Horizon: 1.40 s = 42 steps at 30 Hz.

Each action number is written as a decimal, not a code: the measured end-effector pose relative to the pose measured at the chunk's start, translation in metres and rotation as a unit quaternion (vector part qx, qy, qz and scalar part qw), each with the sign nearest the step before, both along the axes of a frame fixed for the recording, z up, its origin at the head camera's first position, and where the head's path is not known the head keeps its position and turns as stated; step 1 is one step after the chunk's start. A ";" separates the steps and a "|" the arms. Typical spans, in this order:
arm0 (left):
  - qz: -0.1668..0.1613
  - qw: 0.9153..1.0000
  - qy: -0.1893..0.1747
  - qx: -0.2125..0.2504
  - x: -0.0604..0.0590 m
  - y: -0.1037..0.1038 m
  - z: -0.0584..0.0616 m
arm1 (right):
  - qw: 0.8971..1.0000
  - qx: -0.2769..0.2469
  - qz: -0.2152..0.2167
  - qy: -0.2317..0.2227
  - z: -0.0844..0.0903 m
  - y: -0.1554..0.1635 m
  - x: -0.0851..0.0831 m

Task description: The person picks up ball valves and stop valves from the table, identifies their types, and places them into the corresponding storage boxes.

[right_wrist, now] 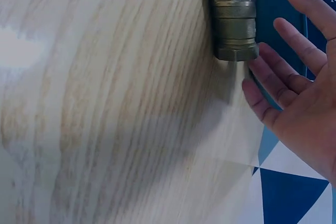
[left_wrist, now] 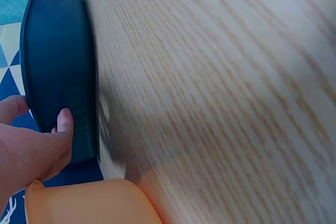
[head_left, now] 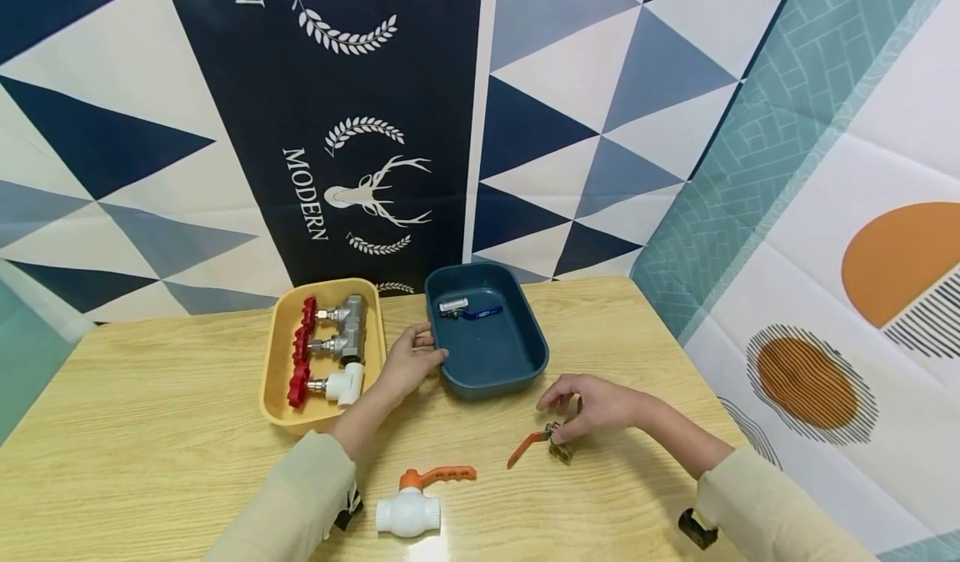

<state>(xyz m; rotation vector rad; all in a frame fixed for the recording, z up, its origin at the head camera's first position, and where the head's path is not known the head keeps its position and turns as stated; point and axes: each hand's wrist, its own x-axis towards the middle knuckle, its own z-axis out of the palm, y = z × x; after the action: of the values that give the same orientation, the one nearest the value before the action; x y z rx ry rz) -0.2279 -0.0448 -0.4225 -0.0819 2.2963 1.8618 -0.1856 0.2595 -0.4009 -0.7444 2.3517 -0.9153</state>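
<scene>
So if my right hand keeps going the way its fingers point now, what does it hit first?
Most likely the brass ball valve with the orange lever. The right hand hovers open just beside it, fingertips almost at its body. Beyond the valve lies the dark blue tray, though depth between them is hard to judge.

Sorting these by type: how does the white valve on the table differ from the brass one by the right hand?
The white valve has a bulky plastic-looking body; the brass valve is smaller and metal. The white valve lies untouched near the table's front edge; the brass valve lies at the right hand. Both have orange lever handles.
</scene>
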 end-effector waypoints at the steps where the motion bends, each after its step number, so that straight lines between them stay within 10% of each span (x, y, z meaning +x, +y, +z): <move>1: 0.000 1.000 -0.001 0.000 0.000 0.000 -0.001 | 1.000 0.002 0.002 -0.004 -0.001 0.000 0.000; 16: -0.003 1.000 -0.009 0.001 0.002 -0.001 0.002 | 1.000 0.004 0.003 -0.018 -0.011 0.002 0.009; 42: -0.008 1.000 -0.008 0.005 0.001 -0.002 0.002 | 0.988 0.106 0.050 0.098 -0.012 -0.009 0.024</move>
<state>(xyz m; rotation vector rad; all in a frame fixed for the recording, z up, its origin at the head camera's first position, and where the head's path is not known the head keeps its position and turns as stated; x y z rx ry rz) -0.2270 -0.0464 -0.4207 -0.0762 2.2707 1.8569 -0.1619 0.2503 -0.4128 -0.8901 2.5052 -0.5602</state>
